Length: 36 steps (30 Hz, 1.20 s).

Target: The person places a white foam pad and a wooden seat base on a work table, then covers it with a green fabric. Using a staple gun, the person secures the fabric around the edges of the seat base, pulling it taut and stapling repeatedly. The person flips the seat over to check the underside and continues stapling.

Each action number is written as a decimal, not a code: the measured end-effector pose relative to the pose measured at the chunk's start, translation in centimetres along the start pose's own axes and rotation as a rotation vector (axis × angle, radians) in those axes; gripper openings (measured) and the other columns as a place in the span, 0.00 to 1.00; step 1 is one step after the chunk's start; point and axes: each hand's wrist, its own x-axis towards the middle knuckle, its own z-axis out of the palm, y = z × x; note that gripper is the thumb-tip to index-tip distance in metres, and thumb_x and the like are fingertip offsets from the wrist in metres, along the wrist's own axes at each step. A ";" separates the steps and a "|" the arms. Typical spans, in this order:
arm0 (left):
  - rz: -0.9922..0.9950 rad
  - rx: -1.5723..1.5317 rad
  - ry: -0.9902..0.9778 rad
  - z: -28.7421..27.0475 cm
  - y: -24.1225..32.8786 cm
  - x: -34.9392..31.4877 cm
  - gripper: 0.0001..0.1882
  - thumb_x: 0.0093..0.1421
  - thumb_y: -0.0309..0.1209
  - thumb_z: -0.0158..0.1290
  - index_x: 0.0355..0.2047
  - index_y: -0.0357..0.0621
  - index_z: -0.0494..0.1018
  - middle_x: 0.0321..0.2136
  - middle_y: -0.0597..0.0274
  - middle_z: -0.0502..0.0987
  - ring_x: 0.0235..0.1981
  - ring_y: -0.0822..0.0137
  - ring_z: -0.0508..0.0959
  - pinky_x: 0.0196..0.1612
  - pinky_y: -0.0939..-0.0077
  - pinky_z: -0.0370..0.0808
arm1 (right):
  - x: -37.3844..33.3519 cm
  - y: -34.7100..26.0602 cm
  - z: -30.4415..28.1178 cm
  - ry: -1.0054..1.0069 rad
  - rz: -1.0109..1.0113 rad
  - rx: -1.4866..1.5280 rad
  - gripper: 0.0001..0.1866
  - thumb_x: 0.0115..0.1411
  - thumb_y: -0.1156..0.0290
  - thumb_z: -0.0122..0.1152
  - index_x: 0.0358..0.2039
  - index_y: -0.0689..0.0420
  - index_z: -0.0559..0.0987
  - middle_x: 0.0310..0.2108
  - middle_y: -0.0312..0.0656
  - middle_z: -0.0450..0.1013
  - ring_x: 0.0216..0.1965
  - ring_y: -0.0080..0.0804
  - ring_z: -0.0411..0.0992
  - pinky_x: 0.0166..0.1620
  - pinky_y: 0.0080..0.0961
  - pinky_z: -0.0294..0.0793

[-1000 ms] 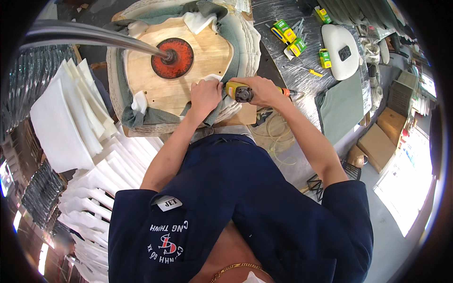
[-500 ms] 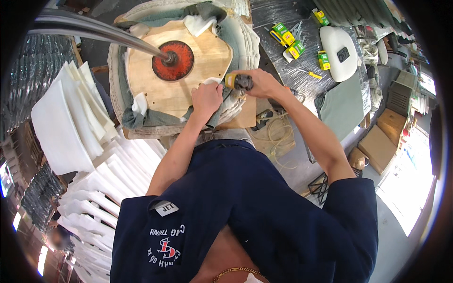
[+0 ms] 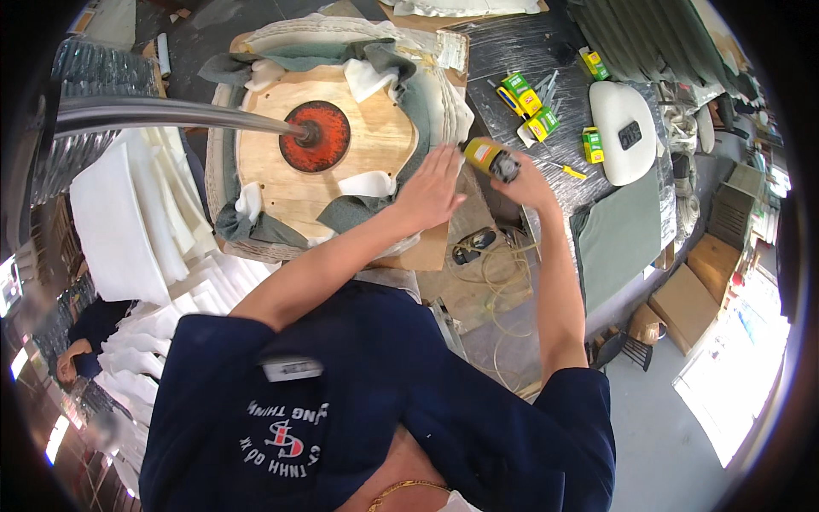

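A pale wooden board (image 3: pixel 290 192) lies on a padded seat, pressed from above by a round red disc (image 3: pixel 328 154) on a curved metal rod (image 3: pixel 205 115). Grey fabric (image 3: pixel 354 213) and white padding (image 3: pixel 367 184) fold over the board's corners. My left hand (image 3: pixel 428 192) lies flat, fingers stretched, along the right side of the layered seat edge. Just right of its fingertips, my right hand (image 3: pixel 527 186) grips a yellow and black staple gun (image 3: pixel 489 159). Its nose points toward the seat's edge; the fingers behind it are partly hidden.
To the right, a plastic-covered table holds green and yellow boxes (image 3: pixel 539 126), a yellow-handled screwdriver (image 3: pixel 573 172), a white padded panel (image 3: pixel 607 111) and grey fabric sheets (image 3: pixel 623 235). A thin hose (image 3: pixel 490 277) loops below. White foam sheets (image 3: pixel 124 222) stand left; another person's arm (image 3: pixel 75 354) shows behind.
My left hand has left the board's near right corner, opened, and moved to the seat's right edge. My right hand has drawn the staple gun rightward. The view has shifted slightly.
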 end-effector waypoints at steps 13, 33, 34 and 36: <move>-0.125 0.196 0.029 4.0 -3.4 -1.9 0.43 0.71 0.56 0.39 0.73 0.33 0.50 0.75 0.47 0.48 0.77 0.54 0.47 0.77 0.61 0.44 | 16.2 -2.8 -0.6 -0.347 -0.158 -0.319 0.20 0.47 0.68 0.68 0.41 0.64 0.79 0.37 0.58 0.80 0.39 0.52 0.79 0.43 0.39 0.78; -0.280 0.371 -0.070 3.1 -1.5 -5.4 0.45 0.70 0.57 0.41 0.74 0.35 0.49 0.76 0.49 0.45 0.77 0.57 0.46 0.77 0.59 0.39 | 12.9 -0.7 1.5 -0.411 -0.117 -0.346 0.26 0.50 0.68 0.70 0.51 0.60 0.79 0.42 0.50 0.81 0.42 0.41 0.78 0.51 0.34 0.76; -0.294 0.366 -0.078 3.0 -1.3 -5.6 0.45 0.70 0.57 0.41 0.74 0.35 0.49 0.76 0.49 0.45 0.77 0.57 0.46 0.77 0.59 0.39 | 12.7 -0.6 1.9 -0.390 -0.097 -0.276 0.26 0.51 0.67 0.70 0.51 0.61 0.79 0.41 0.49 0.81 0.41 0.38 0.77 0.49 0.32 0.77; -0.315 0.354 -0.092 2.9 -1.1 -5.6 0.45 0.69 0.57 0.42 0.74 0.35 0.49 0.76 0.49 0.46 0.77 0.57 0.46 0.77 0.58 0.39 | 13.2 -0.9 1.8 -0.430 -0.119 -0.267 0.26 0.50 0.67 0.70 0.50 0.61 0.79 0.40 0.50 0.81 0.39 0.38 0.78 0.48 0.32 0.77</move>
